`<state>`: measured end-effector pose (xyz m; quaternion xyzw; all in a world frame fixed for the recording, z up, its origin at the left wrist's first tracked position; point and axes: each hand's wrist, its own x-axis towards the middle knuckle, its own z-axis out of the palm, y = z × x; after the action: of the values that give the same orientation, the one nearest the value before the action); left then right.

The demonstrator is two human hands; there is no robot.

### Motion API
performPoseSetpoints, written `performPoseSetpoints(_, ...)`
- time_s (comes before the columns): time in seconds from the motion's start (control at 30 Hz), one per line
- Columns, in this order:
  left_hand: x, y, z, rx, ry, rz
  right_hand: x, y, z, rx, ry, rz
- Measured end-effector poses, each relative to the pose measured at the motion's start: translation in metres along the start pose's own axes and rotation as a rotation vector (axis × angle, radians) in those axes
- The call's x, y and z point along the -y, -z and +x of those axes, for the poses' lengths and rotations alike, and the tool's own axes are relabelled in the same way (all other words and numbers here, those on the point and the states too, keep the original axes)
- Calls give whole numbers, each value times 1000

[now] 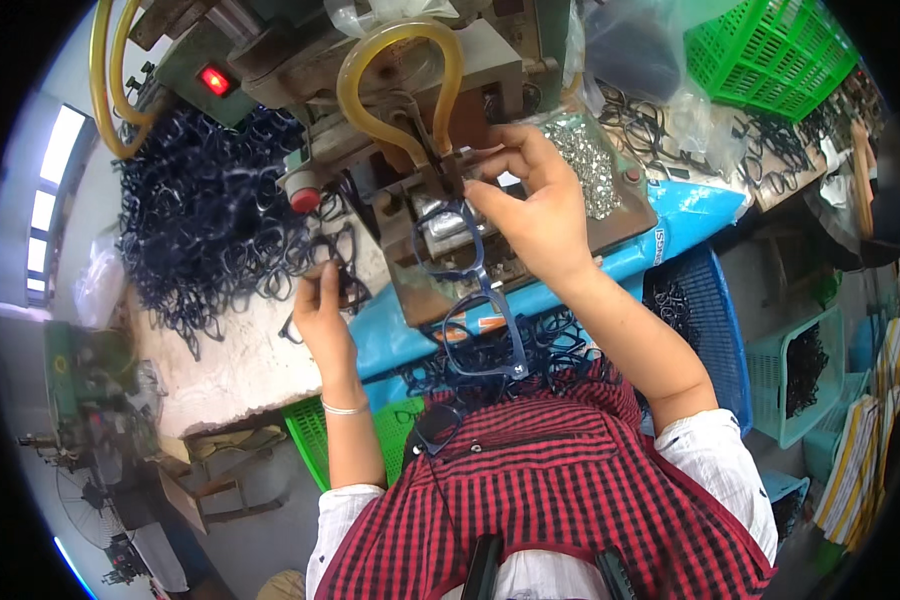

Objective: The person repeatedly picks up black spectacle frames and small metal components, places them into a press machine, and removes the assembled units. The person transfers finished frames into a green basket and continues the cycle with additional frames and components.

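A dark blue eyeglass frame [482, 275] hangs below the head of a bench press [425, 185], one rim up at the press and the other lower, over the apron. My right hand [538, 200] is closed at the press, thumb and forefinger pinching the frame's upper end; the fingertips are partly hidden by the metal parts. On the left, my left hand [324, 320] has its fingers closed on another dark eyeglass frame [346, 255] at the edge of a large heap of frames [210, 220].
Small shiny metal parts [585, 165] fill a tray right of the press. A red button [304, 200] and yellow hose [450, 70] are close by. Frames lie in my lap on the checked apron [530, 450]. Green [770, 55] and blue baskets [715, 340] stand to the right.
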<state>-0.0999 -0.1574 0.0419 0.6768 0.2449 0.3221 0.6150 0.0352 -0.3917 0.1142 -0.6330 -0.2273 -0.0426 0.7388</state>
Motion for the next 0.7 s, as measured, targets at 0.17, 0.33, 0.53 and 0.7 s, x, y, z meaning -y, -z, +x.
performPoseSetpoints(0.17,-100,-24,-4,221,-582,-505,6,-4,-1,8,-43,-25)
performPoseSetpoints(0.33,-149,-55,8,125,-681,-241,28,-15,-4,-15,-129,42)
performPoseSetpoints(0.53,-128,-51,-19,620,-1022,90,12,24,-10,16,200,-397)
performPoseSetpoints(0.7,-100,-66,-24,651,-1255,362,-62,96,-8,-120,173,-1224)
